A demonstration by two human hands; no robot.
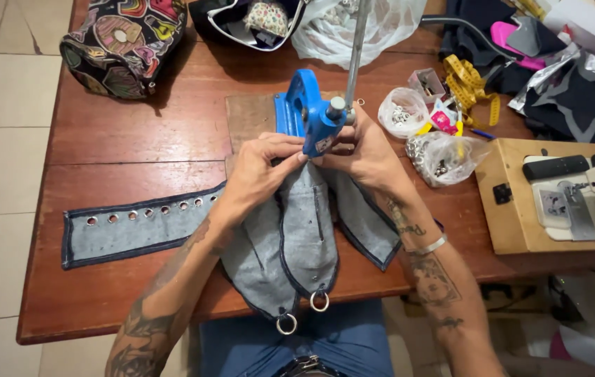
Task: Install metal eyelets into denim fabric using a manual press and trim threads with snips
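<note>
The left hand (259, 171) and the right hand (366, 157) meet at the foot of a blue press (311, 115) that stands on a wooden board (250, 115) near the middle of the counter (123, 139). Both hands are curled, their fingertips pinching the far edge of a grey denim piece (297, 237) and holding it under the head of the press. A metal lever (357, 42) rises from the press toward the far side.

The denim piece lies between the forearms and hangs over the near edge of the counter, where two metal rings (320, 301) dangle from its pointed ends. A long strap (137, 227) of the same cloth, set with a row of eyelets, stretches away to the left.

To the right of the press lie small clear bags of metal parts (444, 157) and a yellow tape measure (470, 87). Further right sits a sewing machine (590, 192) on its wooden base. At the far left corner rests a patterned bag (123, 42).
</note>
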